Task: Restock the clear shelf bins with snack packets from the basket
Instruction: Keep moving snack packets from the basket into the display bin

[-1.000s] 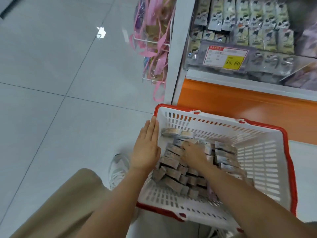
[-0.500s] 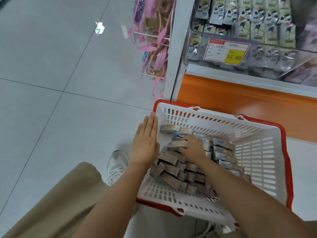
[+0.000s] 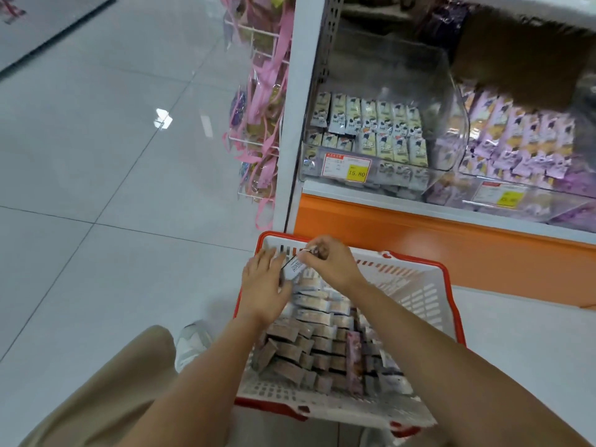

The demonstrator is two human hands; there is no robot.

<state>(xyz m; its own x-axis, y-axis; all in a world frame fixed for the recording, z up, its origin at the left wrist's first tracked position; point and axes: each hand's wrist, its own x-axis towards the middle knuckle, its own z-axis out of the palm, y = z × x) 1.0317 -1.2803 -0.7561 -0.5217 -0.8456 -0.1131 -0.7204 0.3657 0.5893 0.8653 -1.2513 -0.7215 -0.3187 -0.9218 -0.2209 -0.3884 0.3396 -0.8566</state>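
A white basket with a red rim (image 3: 448,304) stands on the floor below the shelf, filled with rows of small snack packets (image 3: 317,337). My right hand (image 3: 335,264) is raised over the basket's far left corner and pinches one snack packet (image 3: 295,267). My left hand (image 3: 266,285) lies just left of it with fingers straight, touching that packet's lower end. On the shelf above stands a clear bin (image 3: 380,130) holding pale packets, with a price tag on its front. A second clear bin (image 3: 522,156) to its right holds purple packets.
A wire rack with pink ribbon-tied bags (image 3: 261,101) hangs on the shelf's left end. An orange base panel (image 3: 419,240) runs under the shelf. White floor tiles (image 3: 106,188) spread to the left. My bent knee and shoe (image 3: 190,345) are beside the basket.
My right hand has lifted out of the packet pile with one packet and moved toward the basket's far left corner. My left hand left the rim to meet it. The view tilted up.
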